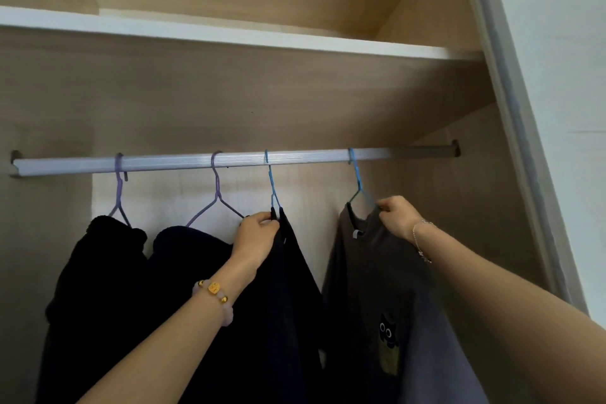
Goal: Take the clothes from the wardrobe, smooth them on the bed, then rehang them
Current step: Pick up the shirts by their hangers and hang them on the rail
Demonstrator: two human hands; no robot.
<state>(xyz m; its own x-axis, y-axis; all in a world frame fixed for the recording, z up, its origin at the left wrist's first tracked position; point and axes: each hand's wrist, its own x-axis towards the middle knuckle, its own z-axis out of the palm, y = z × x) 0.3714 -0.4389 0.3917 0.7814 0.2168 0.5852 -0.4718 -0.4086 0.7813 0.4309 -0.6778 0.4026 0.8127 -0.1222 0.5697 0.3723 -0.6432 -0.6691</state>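
Well left of the left hand's fingers, a black garment hangs on the first purple hanger. Just beside them, a navy garment hangs on the second purple hanger. The left hand grips the top of a dark garment under its blue hanger. Further right, the right hand pinches the grey shirt at the neck, below the other blue hanger. All hang from the rail.

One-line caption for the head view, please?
Left hand grips a dark garment, right hand pinches a grey cat-print shirt at the collar, both on blue hangers hooked over the wardrobe rail.
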